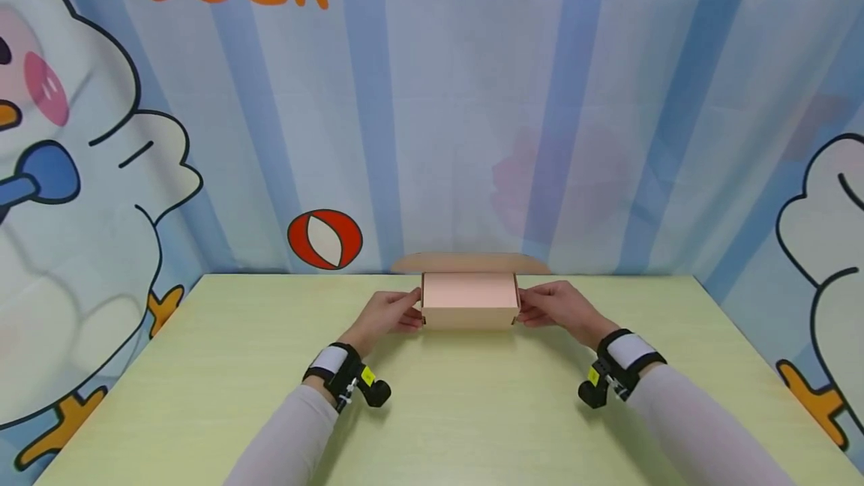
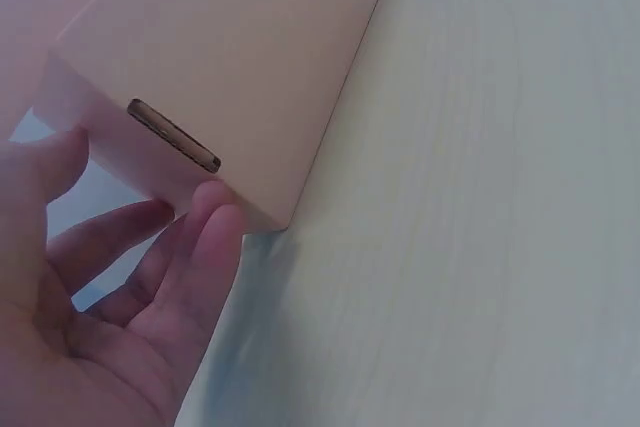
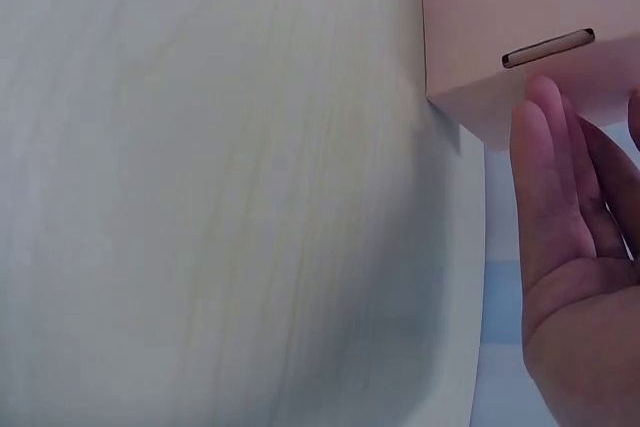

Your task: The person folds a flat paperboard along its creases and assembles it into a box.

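A small pale-pink cardboard box [image 1: 470,295] sits near the table's far edge, with a wide flap [image 1: 472,263] spread out behind it. At its left end is my left hand [image 1: 390,313], thumb near the upper edge and the other fingers lower down, lightly bent. My right hand [image 1: 556,308] is at the opposite end, its fingers extended along the side. Each wrist view shows a narrow slot in the cardboard beside the fingertips: the left slot [image 2: 174,135] and the right slot [image 3: 548,48]. The inside of the box is hidden.
The pale yellow-green table [image 1: 466,411] ends just beyond the box. Behind it hangs a blue-and-white striped curtain [image 1: 459,111] with cartoon ducks. Both wrists carry strapped cameras, the left camera [image 1: 374,393] and the right camera [image 1: 594,394], low over the tabletop.
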Demonstrator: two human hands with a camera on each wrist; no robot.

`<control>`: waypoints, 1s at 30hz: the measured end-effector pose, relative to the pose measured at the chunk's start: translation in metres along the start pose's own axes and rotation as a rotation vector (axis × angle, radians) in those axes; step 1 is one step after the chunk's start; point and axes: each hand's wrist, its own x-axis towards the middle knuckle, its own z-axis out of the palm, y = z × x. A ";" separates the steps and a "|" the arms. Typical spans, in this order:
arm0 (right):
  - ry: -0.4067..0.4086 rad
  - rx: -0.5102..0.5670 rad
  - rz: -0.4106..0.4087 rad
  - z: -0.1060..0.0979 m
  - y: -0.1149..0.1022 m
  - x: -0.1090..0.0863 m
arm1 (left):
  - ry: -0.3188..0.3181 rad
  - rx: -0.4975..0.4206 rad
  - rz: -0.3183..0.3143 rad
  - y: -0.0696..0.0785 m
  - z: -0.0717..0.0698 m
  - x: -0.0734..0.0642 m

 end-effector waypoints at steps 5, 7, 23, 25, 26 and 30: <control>0.027 -0.014 0.005 0.002 0.000 0.000 | 0.032 -0.004 -0.021 -0.003 0.006 0.002; 0.037 -0.023 0.005 0.003 0.000 0.001 | 0.047 -0.011 -0.024 -0.003 0.008 0.002; -0.035 -0.085 -0.067 -0.004 0.004 -0.004 | 0.068 0.059 0.017 -0.004 -0.011 -0.003; -0.023 -0.103 -0.069 -0.008 0.004 -0.009 | 0.086 0.066 0.029 -0.003 -0.018 -0.006; -0.013 -0.108 -0.070 -0.012 0.004 -0.011 | 0.093 0.076 0.037 -0.003 -0.022 -0.007; 0.056 -0.125 -0.075 -0.025 0.001 -0.019 | 0.137 0.139 0.091 0.005 -0.037 -0.012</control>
